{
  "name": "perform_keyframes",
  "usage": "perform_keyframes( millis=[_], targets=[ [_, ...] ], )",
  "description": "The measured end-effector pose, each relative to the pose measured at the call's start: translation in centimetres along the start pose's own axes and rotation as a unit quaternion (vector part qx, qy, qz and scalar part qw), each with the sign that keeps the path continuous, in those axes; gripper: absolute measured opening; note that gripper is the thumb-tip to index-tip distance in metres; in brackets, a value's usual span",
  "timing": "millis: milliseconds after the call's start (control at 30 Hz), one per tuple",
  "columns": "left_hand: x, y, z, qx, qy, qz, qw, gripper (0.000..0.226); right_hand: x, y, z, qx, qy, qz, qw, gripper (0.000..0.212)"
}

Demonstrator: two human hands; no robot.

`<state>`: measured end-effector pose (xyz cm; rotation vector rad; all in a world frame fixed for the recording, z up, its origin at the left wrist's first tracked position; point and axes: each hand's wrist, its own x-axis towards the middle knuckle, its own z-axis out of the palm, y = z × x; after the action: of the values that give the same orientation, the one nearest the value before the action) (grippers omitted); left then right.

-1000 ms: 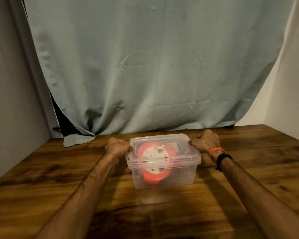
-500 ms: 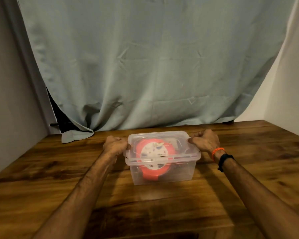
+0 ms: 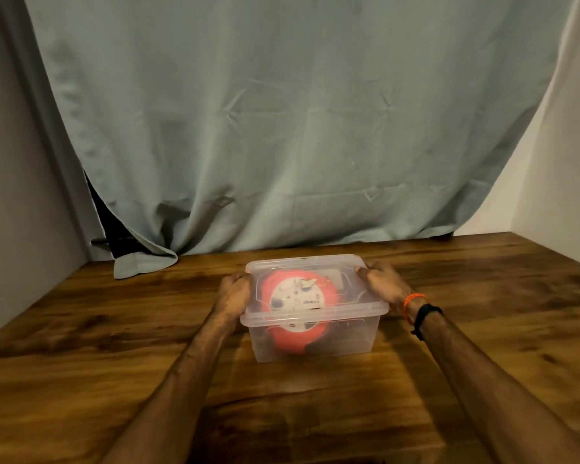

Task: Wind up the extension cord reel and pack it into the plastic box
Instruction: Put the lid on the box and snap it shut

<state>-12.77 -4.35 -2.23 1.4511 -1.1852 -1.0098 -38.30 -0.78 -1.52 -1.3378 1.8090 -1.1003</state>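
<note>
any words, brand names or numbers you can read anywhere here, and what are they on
None can be read.
Cord reel: its white round face, seen through the lid of the plastic box, carries small dark and blue marks, too blurred to read.
Plastic box and lid: no print shows.
Wristbands, curtain, table: no text shows.

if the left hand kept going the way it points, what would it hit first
Nothing on the bare wooden table just ahead; the left hand points away along the plastic box, so probably the curtain first, though depth is unclear.
</note>
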Motion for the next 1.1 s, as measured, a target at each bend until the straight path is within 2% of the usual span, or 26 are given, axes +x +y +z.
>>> perform_keyframes(
  millis=[167,267,400,500,600,733,833,933,1100],
  targets=[
    [0.4,-0.4,-0.1,-0.008,-0.008,-0.011,1.000,0.025,0.3,0.4,0.2,0.003,0.003,-0.003,1.000,0.035],
    [0.1,-0.1,-0.1,-0.010,-0.013,-0.020,1.000,0.020,0.4,0.5,0.2,0.038,-0.007,0.000,0.999,0.032],
    [-0.1,1.0,-0.7,0.009,-0.023,-0.064,0.998,0.012,1.0,0.7,-0.4,0.090,-0.012,0.065,0.994,0.024],
    [0.2,1.6,-1.6,0.021,-0.055,-0.113,0.992,0.024,1.3,0.8,-1.1,0.136,-0.049,0.127,0.981,0.037],
    [0.5,1.9,-2.1,0.022,-0.101,-0.153,0.983,0.029,1.5,0.4,-1.6,0.119,-0.082,0.149,0.978,0.043],
    [0.5,2.3,-2.4,0.040,-0.092,-0.155,0.983,0.025,1.6,-0.6,-2.2,0.081,-0.069,0.152,0.983,0.043],
    [0.6,2.7,-2.4,0.048,-0.079,-0.156,0.983,0.037,1.7,-1.0,-2.2,0.042,-0.039,0.141,0.988,0.045],
    [0.6,3.0,-2.3,0.073,-0.050,-0.140,0.986,0.037,1.6,-1.4,-2.0,0.017,-0.010,0.129,0.991,0.044],
    [0.4,3.6,-1.9,0.115,-0.006,-0.107,0.987,0.053,1.4,-1.6,-1.8,0.015,0.011,0.119,0.993,0.040]
  ],
)
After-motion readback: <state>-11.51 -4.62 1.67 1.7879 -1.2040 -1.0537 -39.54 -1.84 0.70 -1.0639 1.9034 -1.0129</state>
